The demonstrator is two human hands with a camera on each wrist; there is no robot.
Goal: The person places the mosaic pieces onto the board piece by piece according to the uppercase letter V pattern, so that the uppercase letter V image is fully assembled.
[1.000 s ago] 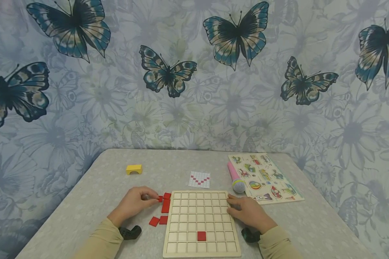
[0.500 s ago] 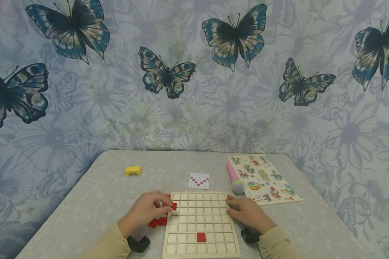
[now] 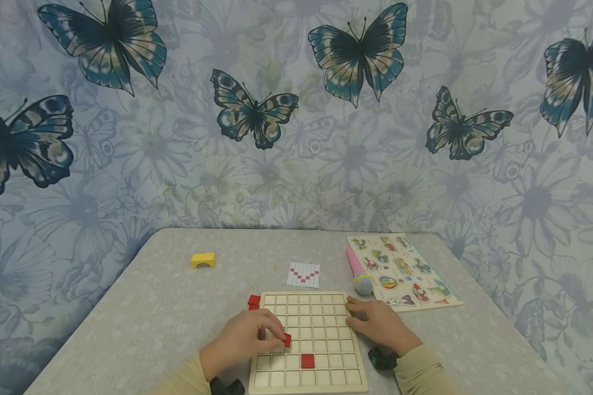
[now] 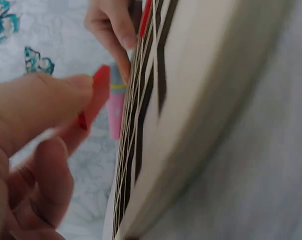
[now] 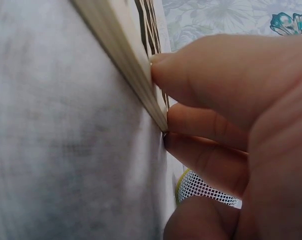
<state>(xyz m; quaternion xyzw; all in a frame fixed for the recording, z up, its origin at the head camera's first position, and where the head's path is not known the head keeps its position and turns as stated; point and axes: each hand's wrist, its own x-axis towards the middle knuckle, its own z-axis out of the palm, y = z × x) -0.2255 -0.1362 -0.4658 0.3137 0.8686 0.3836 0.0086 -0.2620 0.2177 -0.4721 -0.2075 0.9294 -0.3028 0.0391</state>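
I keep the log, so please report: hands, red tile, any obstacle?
Left hand pinches red tile above board. Right hand touches board's right edge. Another tile seated. No obstacle seen.

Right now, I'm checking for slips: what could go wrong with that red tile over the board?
Pinched in the left fingers, clear of the grid board, the red tile might slip and drop. It could also be placed wrongly, since the board's squares look alike.
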